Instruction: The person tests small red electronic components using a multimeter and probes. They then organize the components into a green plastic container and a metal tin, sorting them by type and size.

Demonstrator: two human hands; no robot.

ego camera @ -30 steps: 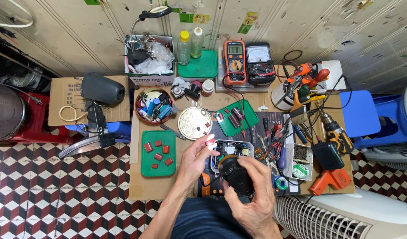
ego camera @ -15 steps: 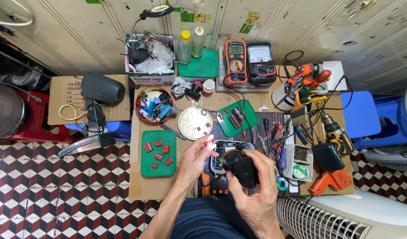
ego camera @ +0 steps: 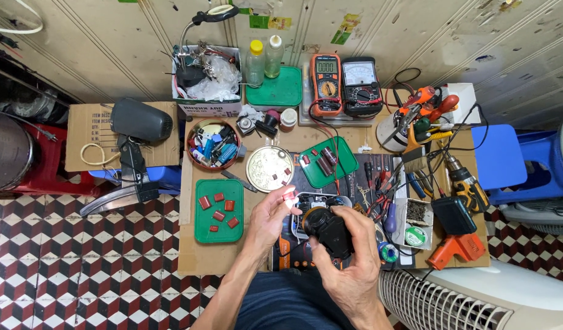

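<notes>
Lying on the worktop (ego camera: 257, 256) at far left: green tray (ego camera: 218, 211) of red parts, tin lid (ego camera: 269, 168) just above-right. Pinching a small red part (ego camera: 289, 195) in left hand (ego camera: 270, 215) fingertips, over the worktop's middle, just beside a black motor (ego camera: 328, 230). Gripping that motor from the right with right hand (ego camera: 353, 256), fingers closing around it; green solder reel (ego camera: 416, 236) sitting near, farther right.

Your left hand (ego camera: 270, 215) reaches forward from a bare forearm, its fingertips (ego camera: 285, 197) pinched together in a small grip. Your right hand (ego camera: 348, 256) sits just beside it, fingers curled closed, wrist bent toward your lap.
</notes>
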